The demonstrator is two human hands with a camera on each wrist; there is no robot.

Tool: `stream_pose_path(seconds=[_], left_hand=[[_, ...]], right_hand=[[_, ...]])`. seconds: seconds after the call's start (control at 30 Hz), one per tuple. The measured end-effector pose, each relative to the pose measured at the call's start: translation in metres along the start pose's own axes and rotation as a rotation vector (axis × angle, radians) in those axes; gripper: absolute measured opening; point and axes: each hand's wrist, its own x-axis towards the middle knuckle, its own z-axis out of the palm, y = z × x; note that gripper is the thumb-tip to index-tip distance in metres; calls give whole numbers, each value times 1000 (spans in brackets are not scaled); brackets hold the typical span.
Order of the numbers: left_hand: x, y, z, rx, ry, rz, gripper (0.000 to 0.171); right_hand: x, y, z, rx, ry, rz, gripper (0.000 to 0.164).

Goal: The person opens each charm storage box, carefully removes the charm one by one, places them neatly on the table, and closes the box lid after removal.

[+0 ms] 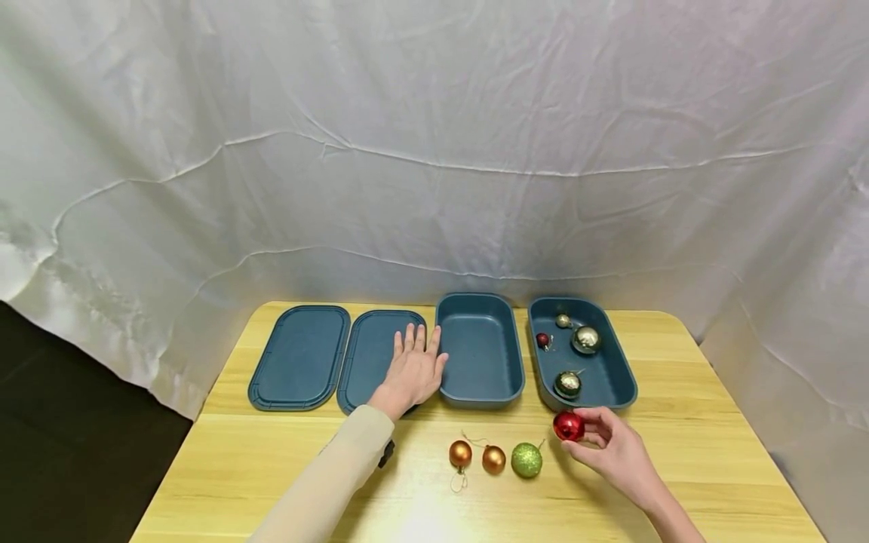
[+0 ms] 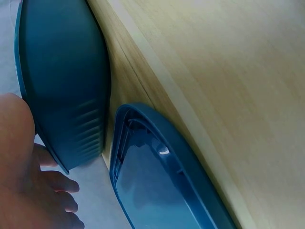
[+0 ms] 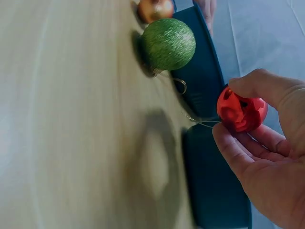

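Note:
My right hand (image 1: 614, 456) pinches a shiny red Christmas ball (image 3: 242, 110) between thumb and fingers, just in front of the right blue container (image 1: 614, 392). That container holds a small dark red ball, a tiny silvery one, a larger silvery one and a dark shiny one (image 1: 567, 385). My left hand (image 1: 416, 371) has its fingers straight, over the second lid (image 1: 366, 343) and close to the rim of the left container (image 1: 478, 400); contact with the rim cannot be told. On the table lie two orange balls (image 1: 460, 453) and a glittery green ball (image 1: 526, 460).
Another blue lid (image 1: 299, 362) lies flat at the far left of the wooden table (image 1: 271, 467). Both containers stand side by side near the back edge. A pale cloth (image 1: 434, 188) hangs behind the table and along its sides.

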Motion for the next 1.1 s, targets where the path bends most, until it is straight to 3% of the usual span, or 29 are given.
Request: stream_pose_path(seconds=[0.3, 0.53, 1.1], left_hand=[[1, 0, 1, 1, 0, 2, 63], [1, 0, 1, 9, -6, 2, 64], [1, -1, 2, -6, -5, -1, 64]], right_hand=[[-14, 18, -6, -21, -29, 166, 65], [-21, 30, -5, -32, -61, 217, 66], [-24, 32, 0, -102, -60, 189, 64]])
